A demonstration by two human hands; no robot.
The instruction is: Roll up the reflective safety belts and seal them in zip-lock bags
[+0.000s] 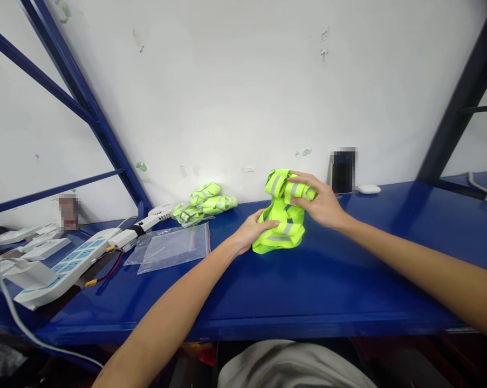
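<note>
A neon yellow-green reflective vest (283, 213) made of straps with silver stripes is held up in loose folds above the blue table (308, 291). My left hand (253, 231) grips its lower left part, thumb across the front of a strap. At its upper right, my right hand (318, 202) pinches a folded section between thumb and fingers. Against the wall to the left lie several more rolled reflective vests (206, 202), some of them in clear plastic. Flat clear zip bags (176, 248) rest on the table left of my left hand.
On the left are a white power strip (69, 269), a red-black cable with yellow connectors (116, 264) and a small white fan (156, 215). A dark upright device (343, 171) and a white oval case (368, 189) stand at the back right. Blue rack posts (101, 129) flank the table.
</note>
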